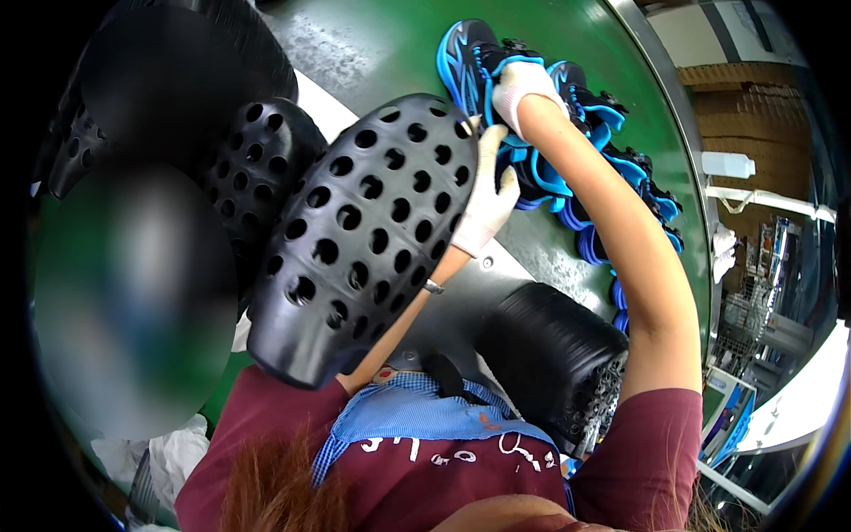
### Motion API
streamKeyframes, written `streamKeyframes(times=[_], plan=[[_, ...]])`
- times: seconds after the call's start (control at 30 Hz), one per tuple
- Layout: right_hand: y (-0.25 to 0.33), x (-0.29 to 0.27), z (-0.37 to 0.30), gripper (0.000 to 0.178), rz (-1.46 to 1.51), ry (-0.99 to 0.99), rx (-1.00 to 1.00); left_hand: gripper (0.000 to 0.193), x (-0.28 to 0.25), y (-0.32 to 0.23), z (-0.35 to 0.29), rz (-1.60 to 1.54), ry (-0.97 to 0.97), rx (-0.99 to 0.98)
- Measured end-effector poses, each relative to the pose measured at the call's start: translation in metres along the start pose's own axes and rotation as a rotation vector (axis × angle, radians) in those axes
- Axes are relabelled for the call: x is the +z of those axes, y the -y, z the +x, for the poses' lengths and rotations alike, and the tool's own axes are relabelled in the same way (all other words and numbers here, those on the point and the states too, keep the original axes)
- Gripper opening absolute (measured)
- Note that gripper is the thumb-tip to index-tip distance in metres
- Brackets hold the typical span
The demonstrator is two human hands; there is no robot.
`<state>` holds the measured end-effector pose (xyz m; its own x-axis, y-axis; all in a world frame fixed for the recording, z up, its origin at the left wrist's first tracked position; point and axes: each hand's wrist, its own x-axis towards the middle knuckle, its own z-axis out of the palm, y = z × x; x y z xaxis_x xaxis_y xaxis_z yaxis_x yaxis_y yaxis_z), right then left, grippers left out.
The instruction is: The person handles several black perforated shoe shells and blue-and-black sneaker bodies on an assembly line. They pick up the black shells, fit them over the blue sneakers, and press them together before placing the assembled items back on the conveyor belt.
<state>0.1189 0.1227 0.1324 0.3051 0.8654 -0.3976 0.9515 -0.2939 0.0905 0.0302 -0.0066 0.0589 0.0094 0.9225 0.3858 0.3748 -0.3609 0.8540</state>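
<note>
My right hand (528, 92), in a white glove, is closed on the collar of a black and bright-blue athletic shoe (468, 69) at the far middle. Just nearer, my left hand (486, 191), also gloved, has its thumb and visible fingers spread apart. It is beside the rounded far end of a large black shoe-shaped plastic shell (377, 213) full of round holes. The shell covers part of my left forearm and some of the fingers, so I cannot tell whether they touch it. More blue-trimmed shoes (581, 106) stand in a row to the right.
Another perforated black shell (257, 160) stands at the left, near dark ribbed stacks (239, 53). A ribbed black stack (541, 346) lies close to my body. The green tabletop (372, 44) has a metal edge (660, 66); a white bottle (727, 165) is beyond it.
</note>
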Motion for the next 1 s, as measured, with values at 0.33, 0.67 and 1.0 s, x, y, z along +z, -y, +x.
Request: streamKeyframes(times=[0.33, 0.67, 1.0], plan=[[-0.055, -0.076, -0.101, 0.048, 0.297, -0.041, -0.298, 0.027, 0.004, 0.020, 0.003, -0.053, 0.092, -0.007], [-0.330, 0.023, -0.444, 0.036, 0.216, -0.701, 0.586, 0.036, 0.019, 0.046, 0.010, 0.064, 0.207, 0.184], [-0.399, 0.238, -0.644, 0.042, 0.685, -0.764, 1.165, 0.038, 0.012, 0.037, -0.004, 0.217, 0.328, 0.209]])
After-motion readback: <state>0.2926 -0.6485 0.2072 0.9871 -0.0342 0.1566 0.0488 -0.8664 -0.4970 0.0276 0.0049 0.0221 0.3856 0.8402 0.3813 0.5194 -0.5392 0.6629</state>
